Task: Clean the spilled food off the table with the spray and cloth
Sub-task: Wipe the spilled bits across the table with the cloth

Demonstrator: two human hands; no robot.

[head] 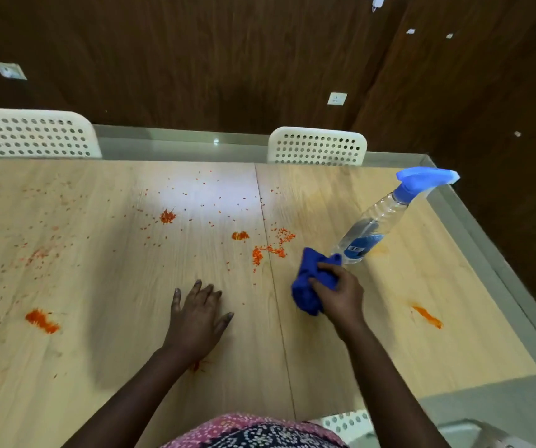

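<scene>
**Cloth bunched in right grip, spill mostly unwiped**

Spilled food [268, 250]: orange grains and smears spread over most of the tabletop [373, 334]. Densest grain cluster sits mid-table, just left of the cloth. More blobs further left [167, 216], a thick smear near the left edge [42, 321], a streak on the right [427, 316], and a small stain right at the left wrist. Fine scatter nearly everywhere. Judgement: wiping barely started, most of the job remains.

Cloth [308, 287]: blue, wadded into a ball, down at tabletop level. Right hand [339, 294] has its fingers curled round it, so that grip is clamped on the cloth. A wad gives a firm pad for pushing grains; it sits just beside the nearest cluster, so that's probably the first target.

Spray bottle [370, 227]: clear body, blue trigger head, looks to be standing on the tabletop just behind the cloth, leaning in the wide-angle view. Neither hand is on it. Parked within right-hand reach, sensible for alternating spray and wipe.

Left hand [198, 313]: flat on the tabletop, fingers spread, holding nothing. Reads as a brace while leaning in. Fingertips look grey; can't tell why.

Around: two white perforated chairs [316, 145] at the far edge, another at the near edge, dark wood wall behind.

Risk: dry wiping may smear the orange patches or push grains off the edge.
</scene>
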